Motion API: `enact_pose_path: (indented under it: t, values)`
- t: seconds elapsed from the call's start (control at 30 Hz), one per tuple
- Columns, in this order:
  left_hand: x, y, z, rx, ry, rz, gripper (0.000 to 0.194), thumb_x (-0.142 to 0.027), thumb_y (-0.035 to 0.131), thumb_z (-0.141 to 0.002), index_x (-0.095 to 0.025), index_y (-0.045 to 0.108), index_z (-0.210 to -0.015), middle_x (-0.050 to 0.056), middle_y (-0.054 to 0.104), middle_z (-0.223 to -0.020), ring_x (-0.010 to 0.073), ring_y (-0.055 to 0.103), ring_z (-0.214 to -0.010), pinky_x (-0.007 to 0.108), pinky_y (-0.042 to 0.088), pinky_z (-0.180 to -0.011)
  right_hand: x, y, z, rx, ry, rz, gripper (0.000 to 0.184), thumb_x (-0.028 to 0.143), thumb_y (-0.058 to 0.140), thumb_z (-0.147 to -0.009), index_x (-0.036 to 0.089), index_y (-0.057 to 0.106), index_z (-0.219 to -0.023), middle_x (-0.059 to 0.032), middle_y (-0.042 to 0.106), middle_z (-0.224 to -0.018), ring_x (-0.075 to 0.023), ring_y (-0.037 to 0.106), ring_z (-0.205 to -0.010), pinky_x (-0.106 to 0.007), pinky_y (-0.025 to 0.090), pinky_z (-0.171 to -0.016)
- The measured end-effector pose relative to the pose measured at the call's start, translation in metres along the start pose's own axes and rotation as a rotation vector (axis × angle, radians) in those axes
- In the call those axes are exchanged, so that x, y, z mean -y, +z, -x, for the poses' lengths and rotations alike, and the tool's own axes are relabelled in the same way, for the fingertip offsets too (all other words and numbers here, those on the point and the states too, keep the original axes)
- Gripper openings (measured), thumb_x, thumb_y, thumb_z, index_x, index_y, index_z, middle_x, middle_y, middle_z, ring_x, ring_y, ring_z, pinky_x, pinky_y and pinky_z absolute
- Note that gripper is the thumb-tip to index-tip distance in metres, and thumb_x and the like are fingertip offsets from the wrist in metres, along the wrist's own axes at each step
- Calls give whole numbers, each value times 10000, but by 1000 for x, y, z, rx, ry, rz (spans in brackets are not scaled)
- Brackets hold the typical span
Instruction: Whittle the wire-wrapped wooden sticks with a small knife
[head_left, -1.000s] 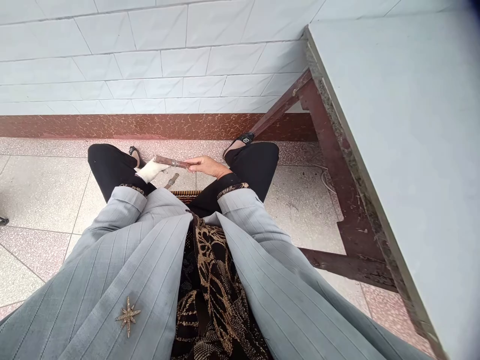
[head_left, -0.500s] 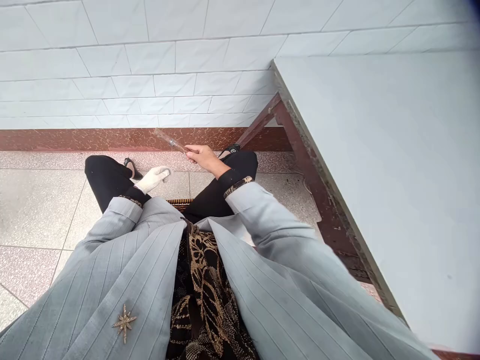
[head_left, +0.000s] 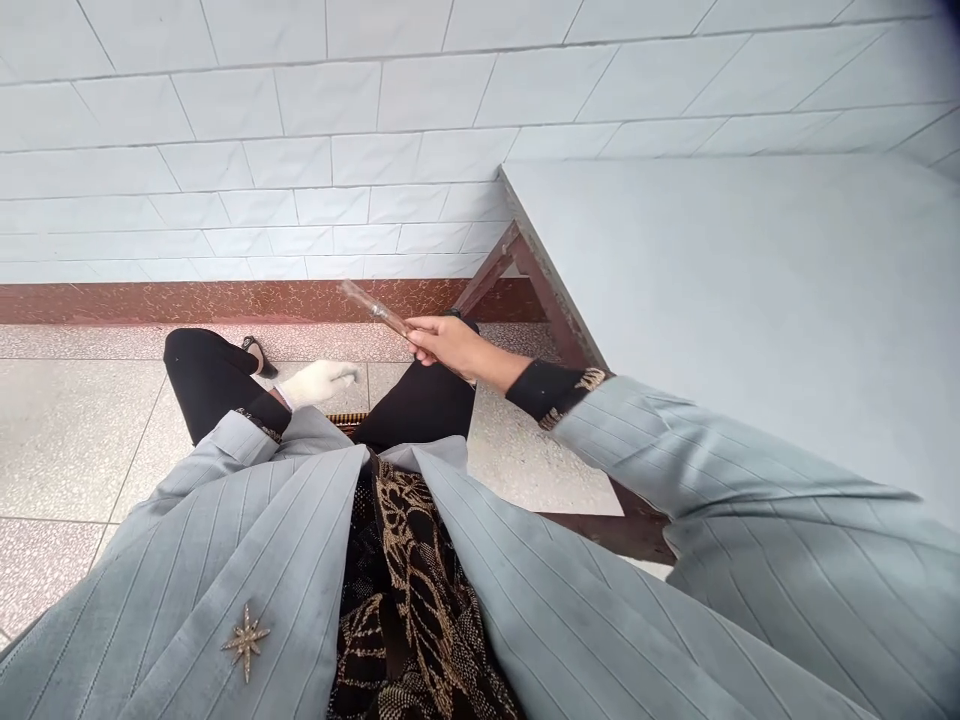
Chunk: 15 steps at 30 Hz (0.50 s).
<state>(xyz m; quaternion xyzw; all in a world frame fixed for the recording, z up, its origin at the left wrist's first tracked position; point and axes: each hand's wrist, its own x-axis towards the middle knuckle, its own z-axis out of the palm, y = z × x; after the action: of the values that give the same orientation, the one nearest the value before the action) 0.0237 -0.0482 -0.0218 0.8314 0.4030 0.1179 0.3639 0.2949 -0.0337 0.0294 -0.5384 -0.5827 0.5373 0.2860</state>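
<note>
My right hand (head_left: pixel 446 343) is bare and closed round the brown handle of a slim brush-like tool (head_left: pixel 377 311). A silvery band sits at the tool's middle, and its far end is pale and looks see-through; I cannot make out its exact kind. The tool slants up and left above the floor. On my left hand (head_left: pixel 315 384) is a white glove with greyish fingertips. That hand is over the gap between my knees, its fingers loosely stretched to the right, with nothing visible in them.
A white-topped table (head_left: pixel 720 300) with reddish-brown legs stands close on my right. In front is a white tiled wall (head_left: pixel 330 160) with a brown skirting band (head_left: pixel 150 302). Speckled tiles cover the floor (head_left: pixel 67 430). Part of a woven seat edge (head_left: pixel 346 420) shows between my legs.
My right hand has moved right and slightly down with the tool, its elbow swinging out over the table. The gloved left hand has shifted slightly right and down, its fingers less curled. The view has tilted.
</note>
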Motion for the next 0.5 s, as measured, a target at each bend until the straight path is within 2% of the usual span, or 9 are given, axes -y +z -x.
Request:
enact_pose_path:
  t: [0.13, 0.23, 0.33, 0.4, 0.5]
  values:
    - [-5, 1, 7, 34, -34, 72, 334, -340, 427, -989, -177, 693, -1109, 11, 656, -819, 139, 578, -712, 257, 456, -698, -9, -3, 12, 14, 4, 86, 413, 116, 527, -946, 177, 680, -1326, 1, 610, -709, -102, 545, -548, -229, 508, -534]
    - [-10, -5, 9, 35, -33, 59, 363, -374, 401, -1009, -182, 688, -1122, -4, 617, -748, 134, 547, -657, 248, 432, -649, 1, 4, 17, 95, -59, 258, 444, 150, 518, -958, 190, 656, -1378, 7, 622, -687, -118, 577, -564, -255, 527, -592]
    - [-22, -15, 11, 38, 13, -129, 337, -339, 409, -1005, -201, 710, -1063, 9, 648, -778, 146, 564, -675, 260, 427, -675, 21, 11, 21, 145, -214, 552, 422, 213, 527, -977, 197, 666, -1375, -15, 676, -716, -158, 635, -634, -289, 514, -652]
    - [-33, -22, 14, 51, 24, -303, 321, -330, 426, -1000, -212, 722, -1037, 29, 671, -803, 169, 592, -714, 275, 418, -687, 32, 12, 23, 121, -331, 761, 438, 225, 521, -992, 201, 640, -1412, -64, 746, -889, -198, 690, -792, -313, 509, -736]
    - [-53, -33, 19, 14, -29, -532, 345, -369, 432, -1007, -203, 734, -1017, 69, 682, -823, 210, 616, -743, 302, 399, -670, 37, 8, 22, 43, -412, 1053, 399, 238, 530, -1000, 191, 650, -1377, -133, 742, -1155, -257, 693, -995, -337, 484, -798]
